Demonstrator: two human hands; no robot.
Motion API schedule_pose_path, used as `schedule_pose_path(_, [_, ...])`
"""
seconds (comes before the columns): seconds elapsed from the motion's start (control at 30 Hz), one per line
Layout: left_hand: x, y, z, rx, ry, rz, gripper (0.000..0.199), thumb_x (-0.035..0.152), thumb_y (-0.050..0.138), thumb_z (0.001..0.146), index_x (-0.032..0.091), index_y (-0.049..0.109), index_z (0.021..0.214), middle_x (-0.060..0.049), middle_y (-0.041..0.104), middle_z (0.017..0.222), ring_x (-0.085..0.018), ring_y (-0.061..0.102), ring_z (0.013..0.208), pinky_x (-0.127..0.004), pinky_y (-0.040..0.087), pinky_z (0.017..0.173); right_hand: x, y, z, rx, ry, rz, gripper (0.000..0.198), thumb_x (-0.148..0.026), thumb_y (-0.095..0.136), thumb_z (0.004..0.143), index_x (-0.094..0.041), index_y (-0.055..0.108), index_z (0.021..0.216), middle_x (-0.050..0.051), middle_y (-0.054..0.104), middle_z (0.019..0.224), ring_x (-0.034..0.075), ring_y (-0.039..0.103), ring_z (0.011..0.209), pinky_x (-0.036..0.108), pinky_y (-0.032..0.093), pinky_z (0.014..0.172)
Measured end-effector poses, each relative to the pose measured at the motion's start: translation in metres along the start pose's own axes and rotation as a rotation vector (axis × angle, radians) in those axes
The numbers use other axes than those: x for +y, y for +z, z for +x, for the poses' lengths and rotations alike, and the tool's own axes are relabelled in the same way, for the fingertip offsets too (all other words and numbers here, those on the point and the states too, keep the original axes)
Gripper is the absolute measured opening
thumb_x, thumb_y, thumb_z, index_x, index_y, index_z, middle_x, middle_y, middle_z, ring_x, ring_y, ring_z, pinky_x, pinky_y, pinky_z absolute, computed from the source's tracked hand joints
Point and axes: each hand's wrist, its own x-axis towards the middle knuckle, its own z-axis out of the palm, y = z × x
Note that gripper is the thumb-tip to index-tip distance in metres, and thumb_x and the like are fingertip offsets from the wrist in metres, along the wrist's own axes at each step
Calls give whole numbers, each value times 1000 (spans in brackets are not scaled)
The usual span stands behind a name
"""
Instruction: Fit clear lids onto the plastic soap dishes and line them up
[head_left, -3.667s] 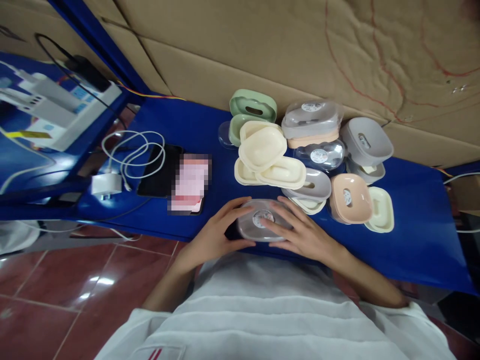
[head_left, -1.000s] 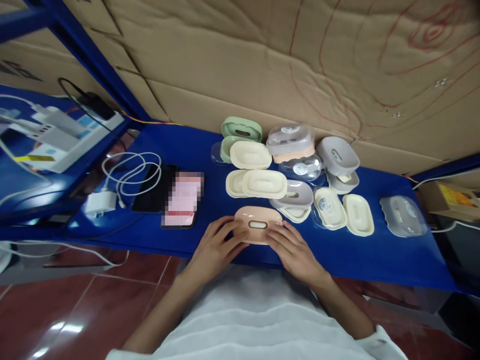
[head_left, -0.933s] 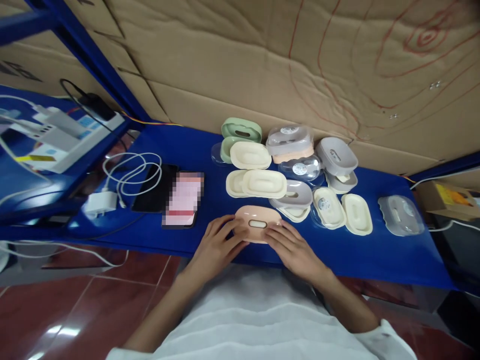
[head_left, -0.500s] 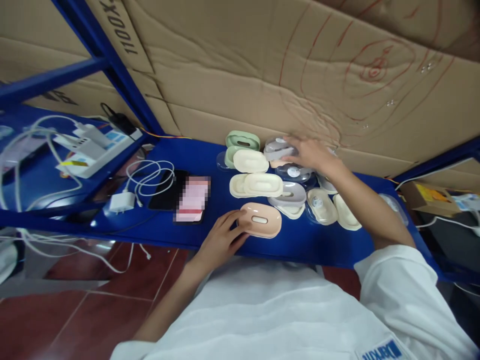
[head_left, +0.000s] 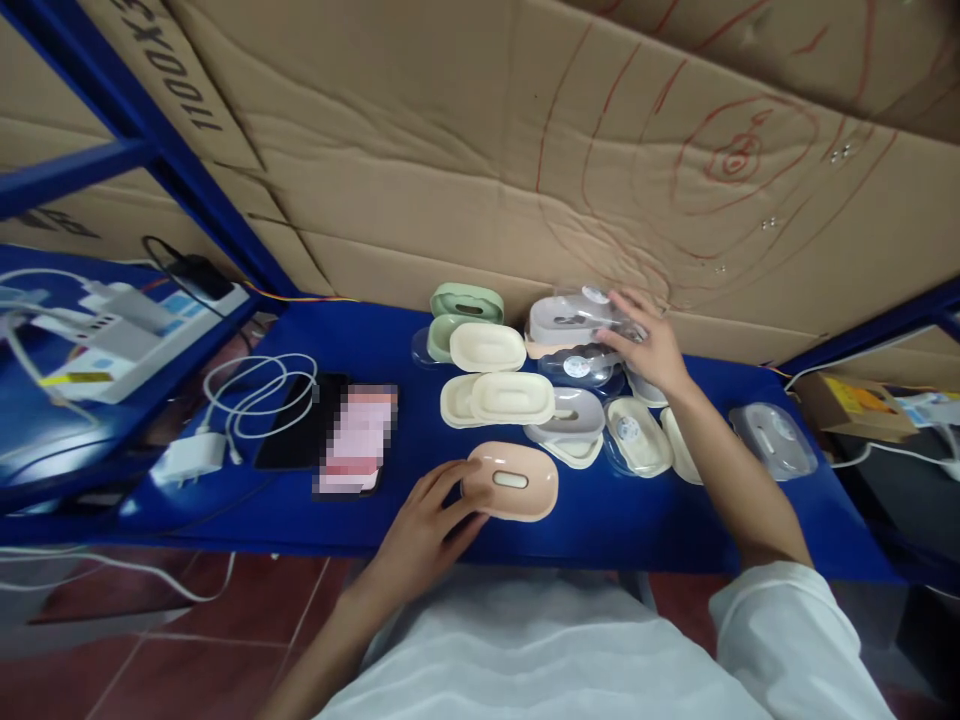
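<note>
My left hand (head_left: 439,505) grips the left end of a peach soap dish (head_left: 536,490), an oval tray with a slot in its middle, near the table's front edge. At the back, my right hand (head_left: 645,340) has its thumb and fingers around a clear plastic lid (head_left: 594,294) with a round sticker. The lid overlaps a grey soap dish (head_left: 551,318), and the fingers partly hide it. Below that hand lies a dark-looking clear lid (head_left: 600,372) with a sticker. Cream dishes (head_left: 517,398) and a grey slotted dish (head_left: 581,412) lie between my hands.
Green dishes (head_left: 469,300) stand at the back left beside a cream tray (head_left: 487,347). A phone (head_left: 356,440), a charger (head_left: 193,457) with a coiled cable and a power strip (head_left: 150,340) are to the left. A lidded grey dish (head_left: 776,440) sits right. Cardboard (head_left: 420,150) stands behind.
My right hand has drawn the clear lid to the right, baring more of the grey dish. My left hand keeps its hold on the peach dish. The whole view has shifted slightly.
</note>
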Motion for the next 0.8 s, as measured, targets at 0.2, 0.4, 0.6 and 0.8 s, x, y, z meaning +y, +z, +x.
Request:
schedule_pose_path(0.2, [4,-1,6,-29,-7,-41,22,21,68,105,29,75,124,-9,66,145,-27,61,135,-48,58,112,-47,-12,-76,90,-247,-250,61,-56,72,99,-38,60,156,11,52,166,41,52,150,64,39,122])
schedule_pose_path(0.4, [4,-10,18,-138,5,-98,22,20,67,105,28,73,125,-9,63,146,-27,57,139,-48,55,116,-71,8,-126,-85,-518,-183,53,-43,74,101,-42,61,153,5,66,153,34,55,148,53,43,118])
schedule_pose_path(0.6, [-6,-8,21,-214,-15,-116,25,17,70,100,25,70,123,-12,62,143,-29,57,139,-47,56,115,-83,2,-117,-149,-444,-44,54,-50,74,101,-39,62,152,7,62,158,36,52,150,56,44,119])
schedule_pose_path(0.8, [-11,-3,20,-173,-77,-152,35,23,70,101,24,62,136,-13,64,139,-29,62,133,-45,58,111,-108,2,-126,-242,-490,-95,52,-53,69,103,-39,62,153,4,64,157,32,53,148,52,45,119])
